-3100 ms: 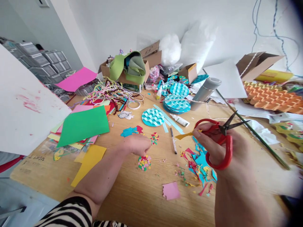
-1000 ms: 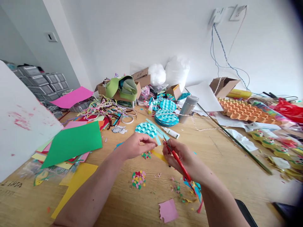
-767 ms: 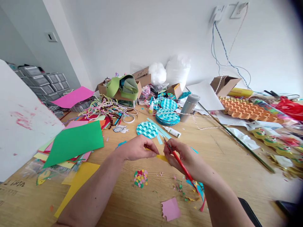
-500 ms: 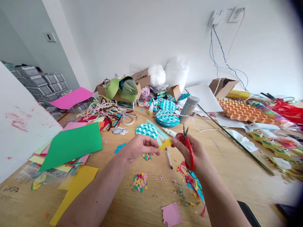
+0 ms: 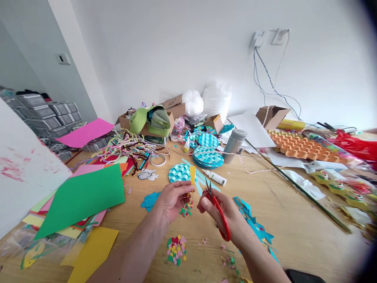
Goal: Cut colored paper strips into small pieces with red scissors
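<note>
My left hand pinches a narrow yellow paper strip and holds it upright above the wooden table. Just right of it, my right hand grips red-handled scissors, their blades pointing up close to the strip. Below my hands lie small heaps of coloured paper bits. A blue paper fish lies left of my left hand, and blue cut-outs lie to the right.
A green sheet tops a stack of coloured paper at left. Teal wave-patterned discs, a glue tube, a grey flask, cardboard boxes and orange folded paper crowd the back. A long green rod crosses the right side.
The strip passed from lying between both hands to standing upright in my left hand. The scissors turned from beside the strip's right end to blades up next to it. The camera tilted.
</note>
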The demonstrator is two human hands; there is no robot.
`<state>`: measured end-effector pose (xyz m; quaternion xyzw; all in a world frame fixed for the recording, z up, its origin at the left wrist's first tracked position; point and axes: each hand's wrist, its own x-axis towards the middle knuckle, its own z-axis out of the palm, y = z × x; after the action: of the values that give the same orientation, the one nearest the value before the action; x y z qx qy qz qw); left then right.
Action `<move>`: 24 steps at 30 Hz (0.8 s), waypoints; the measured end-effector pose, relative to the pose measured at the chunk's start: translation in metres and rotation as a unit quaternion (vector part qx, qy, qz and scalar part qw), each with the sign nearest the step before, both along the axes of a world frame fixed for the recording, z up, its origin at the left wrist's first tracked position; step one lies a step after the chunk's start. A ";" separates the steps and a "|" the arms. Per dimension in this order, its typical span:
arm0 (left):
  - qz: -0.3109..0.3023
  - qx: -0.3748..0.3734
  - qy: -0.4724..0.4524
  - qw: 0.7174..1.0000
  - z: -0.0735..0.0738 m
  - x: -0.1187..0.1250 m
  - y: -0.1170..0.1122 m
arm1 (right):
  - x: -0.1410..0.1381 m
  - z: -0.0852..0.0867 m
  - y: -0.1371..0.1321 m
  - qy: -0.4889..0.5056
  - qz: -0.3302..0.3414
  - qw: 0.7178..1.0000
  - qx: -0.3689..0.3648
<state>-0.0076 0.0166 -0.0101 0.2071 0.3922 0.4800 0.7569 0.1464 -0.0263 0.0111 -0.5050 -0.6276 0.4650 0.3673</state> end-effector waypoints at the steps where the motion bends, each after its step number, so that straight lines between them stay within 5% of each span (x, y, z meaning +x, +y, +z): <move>1: 0.000 -0.001 0.001 1.000 -0.001 0.001 0.000 | -0.001 -0.004 0.001 0.010 -0.008 1.000 -0.004; 8: -0.025 -0.007 -0.010 1.000 -0.002 0.012 -0.009 | -0.003 -0.013 0.004 0.071 -0.088 0.994 0.001; 16: 0.001 0.026 0.011 1.000 0.005 0.012 -0.011 | 0.007 -0.006 0.002 -0.035 -0.125 0.989 0.073; 19: 0.049 0.019 0.012 0.999 0.007 0.010 -0.010 | 0.008 -0.002 0.000 -0.081 -0.095 0.989 0.081; 24: 0.105 0.036 -0.018 0.994 0.009 0.009 -0.010 | 0.002 -0.006 -0.003 -0.125 0.028 0.991 -0.036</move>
<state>0.0012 0.0063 -0.0008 0.1831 0.3811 0.5738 0.7014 0.1489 -0.0292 0.0052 -0.5543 -0.6651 0.4305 0.2550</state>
